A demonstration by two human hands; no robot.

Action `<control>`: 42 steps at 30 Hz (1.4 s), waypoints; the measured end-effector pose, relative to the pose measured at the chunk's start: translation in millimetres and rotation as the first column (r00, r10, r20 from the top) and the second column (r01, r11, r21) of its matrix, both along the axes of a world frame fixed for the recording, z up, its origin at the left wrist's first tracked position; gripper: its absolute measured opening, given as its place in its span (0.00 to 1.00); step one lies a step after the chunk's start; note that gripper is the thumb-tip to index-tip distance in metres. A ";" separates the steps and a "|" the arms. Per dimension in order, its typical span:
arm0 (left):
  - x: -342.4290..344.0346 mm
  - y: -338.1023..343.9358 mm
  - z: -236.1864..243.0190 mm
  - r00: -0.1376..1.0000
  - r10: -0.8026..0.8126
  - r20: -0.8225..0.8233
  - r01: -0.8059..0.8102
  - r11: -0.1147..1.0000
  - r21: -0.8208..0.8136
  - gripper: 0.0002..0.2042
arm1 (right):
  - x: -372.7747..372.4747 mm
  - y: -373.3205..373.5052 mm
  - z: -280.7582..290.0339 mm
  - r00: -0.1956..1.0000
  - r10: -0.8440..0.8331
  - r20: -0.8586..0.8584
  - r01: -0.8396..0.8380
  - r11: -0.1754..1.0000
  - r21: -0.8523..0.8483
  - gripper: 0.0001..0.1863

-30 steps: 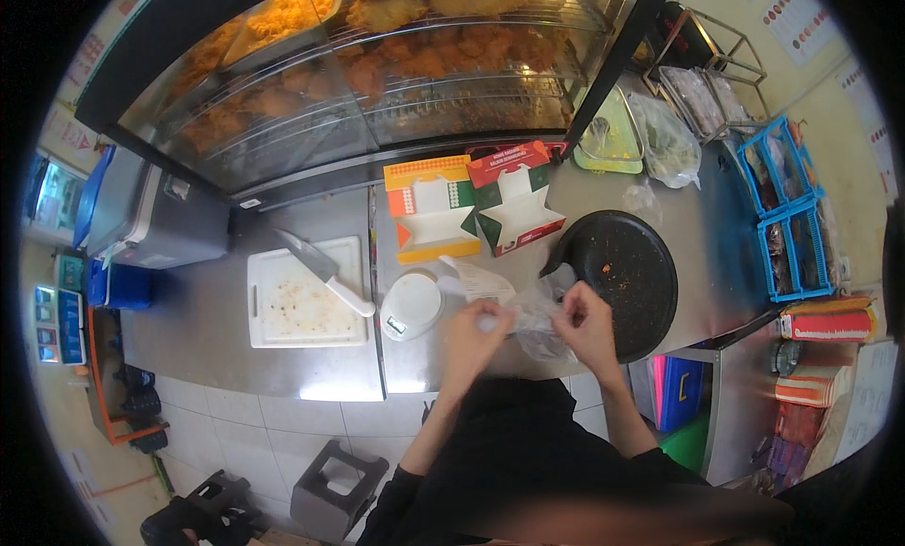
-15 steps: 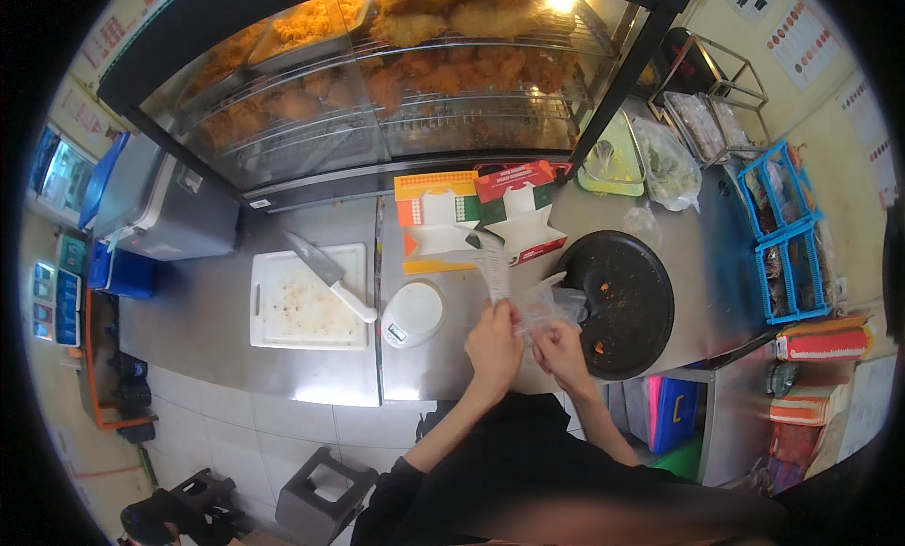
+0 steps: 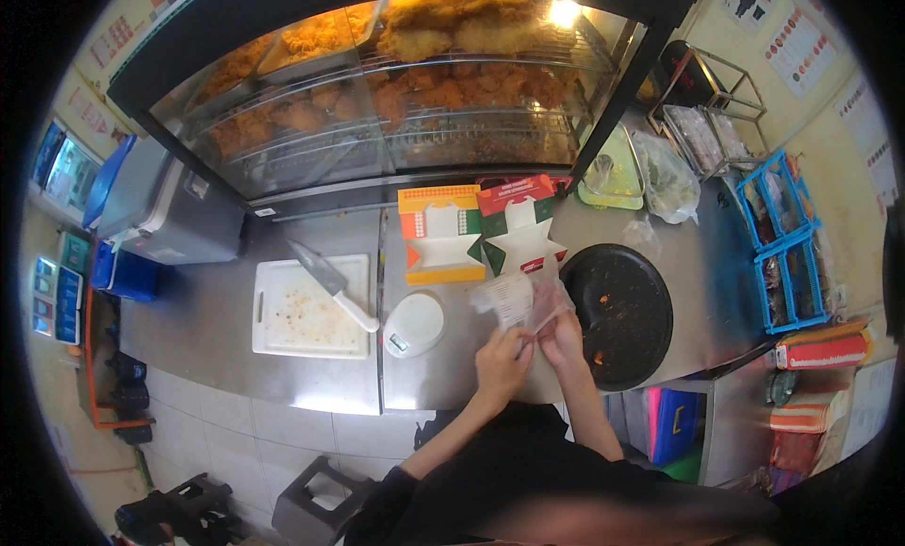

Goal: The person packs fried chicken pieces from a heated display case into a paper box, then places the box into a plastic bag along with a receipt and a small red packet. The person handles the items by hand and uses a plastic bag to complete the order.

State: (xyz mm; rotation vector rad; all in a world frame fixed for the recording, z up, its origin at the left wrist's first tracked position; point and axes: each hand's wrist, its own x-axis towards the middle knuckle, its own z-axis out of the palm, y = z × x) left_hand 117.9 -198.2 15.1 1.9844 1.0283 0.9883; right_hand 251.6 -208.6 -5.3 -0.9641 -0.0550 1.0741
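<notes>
A steel counter (image 3: 320, 384) stretches before me, backed by a glass-fronted cabinet (image 3: 377, 103) of golden fried food under a bright lamp. A grey cooler (image 3: 193, 211) stands at the far left. A round black pan (image 3: 627, 325), dotted with orange crumbs, sits just beside my right hand (image 3: 561, 341). Left of centre, a crumb-flecked white cutting board (image 3: 306, 325) bears a knife (image 3: 325, 275), its white handle over the board's right edge. A yellow box (image 3: 445, 275) and a red-and-green box (image 3: 517, 228) stand open side by side beyond my hands, in the way of a straight reach toward the cabinet. A white scale (image 3: 418, 322) rests left of my left hand (image 3: 504, 362).

Above the counter, between scale and pan, I hold a thin, crumpled clear bag (image 3: 549, 299) and a curling white paper slip (image 3: 509, 299) with faint print. My left fingers are drawn together at the slip's foot; my right fingers pinch the bag. Whether the slip lies inside the bag, I cannot tell.

The counter's front edge runs close to my body; bare steel shows between scale and pan, and right of the pan.
</notes>
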 end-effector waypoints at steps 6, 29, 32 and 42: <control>-56.2 11.9 -32.2 0.984 -0.115 -0.133 0.018 0.819 -0.573 0.15 | 7.7 -10.3 22.7 0.891 0.383 -0.243 -0.309 0.905 0.292 0.32; -126.9 2.7 -47.3 0.749 0.275 0.603 0.573 0.189 -0.797 0.16 | -79.0 14.4 47.3 0.143 0.968 0.208 -0.986 0.157 -0.049 0.53; -190.7 -22.4 -11.9 0.930 0.365 0.049 -0.174 0.552 -0.816 0.10 | -160.4 40.5 67.9 0.301 0.886 0.353 -0.939 0.211 0.271 0.55; -413.2 -23.2 50.0 0.697 0.712 -0.089 -0.682 0.696 0.226 0.07 | -462.6 74.6 35.7 0.250 0.920 0.302 -0.967 0.220 0.131 0.43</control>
